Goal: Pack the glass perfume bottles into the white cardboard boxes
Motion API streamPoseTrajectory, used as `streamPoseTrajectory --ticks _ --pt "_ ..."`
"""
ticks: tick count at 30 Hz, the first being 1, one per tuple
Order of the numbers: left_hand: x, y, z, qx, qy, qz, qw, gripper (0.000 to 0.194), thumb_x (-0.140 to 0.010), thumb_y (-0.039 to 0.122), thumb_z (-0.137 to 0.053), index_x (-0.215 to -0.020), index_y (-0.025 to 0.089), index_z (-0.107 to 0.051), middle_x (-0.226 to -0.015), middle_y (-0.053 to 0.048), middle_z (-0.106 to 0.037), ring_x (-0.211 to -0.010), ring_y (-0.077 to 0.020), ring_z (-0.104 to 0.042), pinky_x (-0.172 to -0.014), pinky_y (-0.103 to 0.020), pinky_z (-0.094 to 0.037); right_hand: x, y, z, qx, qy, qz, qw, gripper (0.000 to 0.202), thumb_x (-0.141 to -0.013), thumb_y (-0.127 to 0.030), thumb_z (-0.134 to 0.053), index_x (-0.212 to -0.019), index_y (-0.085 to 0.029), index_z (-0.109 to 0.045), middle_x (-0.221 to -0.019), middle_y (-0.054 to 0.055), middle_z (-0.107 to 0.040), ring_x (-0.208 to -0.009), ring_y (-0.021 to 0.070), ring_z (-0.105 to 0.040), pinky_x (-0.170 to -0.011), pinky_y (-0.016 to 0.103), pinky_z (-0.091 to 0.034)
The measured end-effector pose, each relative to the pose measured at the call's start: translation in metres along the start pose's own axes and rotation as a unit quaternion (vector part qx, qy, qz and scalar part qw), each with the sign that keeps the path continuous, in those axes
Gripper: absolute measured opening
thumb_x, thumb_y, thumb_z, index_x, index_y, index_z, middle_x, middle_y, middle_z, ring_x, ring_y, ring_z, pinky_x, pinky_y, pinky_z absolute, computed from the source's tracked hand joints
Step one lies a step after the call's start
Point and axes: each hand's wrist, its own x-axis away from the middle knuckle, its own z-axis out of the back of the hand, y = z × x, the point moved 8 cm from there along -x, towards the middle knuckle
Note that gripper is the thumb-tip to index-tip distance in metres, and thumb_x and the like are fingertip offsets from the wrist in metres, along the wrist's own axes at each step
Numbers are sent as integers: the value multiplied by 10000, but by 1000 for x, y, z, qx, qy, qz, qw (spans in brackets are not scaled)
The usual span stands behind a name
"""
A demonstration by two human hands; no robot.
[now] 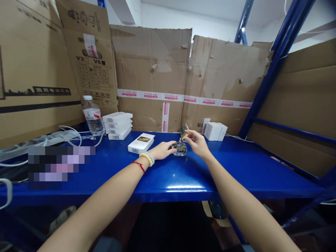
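Observation:
A rounded clear glass bottle, like a perfume bottle (180,149), stands on the blue table, with dark marking on its front. My left hand (165,149) grips its left side, thumb in front. Over the bottle's neck, my right hand (195,140) pinches a small gold cap (184,136) between thumb and fingers; whether the cap is seated on the neck or apart from it I cannot tell. Just behind, partly hidden by the right hand, stands a second dark glass bottle (184,128). Left of my left hand lies a white box (141,143) with a dark and gold picture.
Stacked white boxes (118,126) stand beside a water bottle (93,115) at the back left. A white box (215,131) sits at the back right. White cables (76,134) and a blurred-out patch (59,164) lie left. Cardboard sheets (149,63) wall the back.

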Motion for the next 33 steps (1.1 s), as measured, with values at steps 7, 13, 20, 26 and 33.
streamPoseTrajectory --ticks 7,13,20,26,33 --pt "-1 8 -5 -52 -6 -32 998 439 -909 414 -460 -1277 187 -533 -1129 -96 -692 -982 -237 -652 -883 -341 -468 7 -10 -18 61 -60 24 996 325 -831 -302 -542 -1117 -185 -645 -1105 101 -695 -950 192 -658 -820 340 -545" --pt "9 8 48 -171 126 -13 977 736 -750 612 -616 -1321 160 -510 -1307 -146 -593 -1203 -304 -541 -1032 -393 -397 16 1 -28 74 -151 -8 986 577 -737 -262 -666 -1267 -188 -449 -1036 80 -666 -894 183 -654 -842 357 -521" --pt "50 -72 126 -164 291 260 906 594 -801 532 -507 -1206 103 -575 -1236 -184 -624 -1174 -327 -566 -968 -404 -436 19 14 -35 100 -188 -23 977 714 -694 -181 -705 -1308 -232 -343 -960 32 -642 -802 161 -640 -849 365 -499" --pt "63 -105 111 -145 145 408 889 1033 -586 873 -475 -1202 53 -592 -1240 -289 -603 -1120 -448 -585 -852 -470 -463 15 20 -27 187 -168 -36 967 746 -700 -187 -691 -1349 -243 -327 -984 42 -654 -834 182 -649 -859 354 -488" --pt "53 -100 89 -147 62 389 907 774 -520 731 -661 -1015 136 -669 -1122 -201 -685 -990 -382 -654 -762 -394 -487 7 49 21 263 -56 -148 952 864 -665 -245 -702 -1406 -209 -260 -1052 118 -677 -939 261 -666 -838 372 -498"
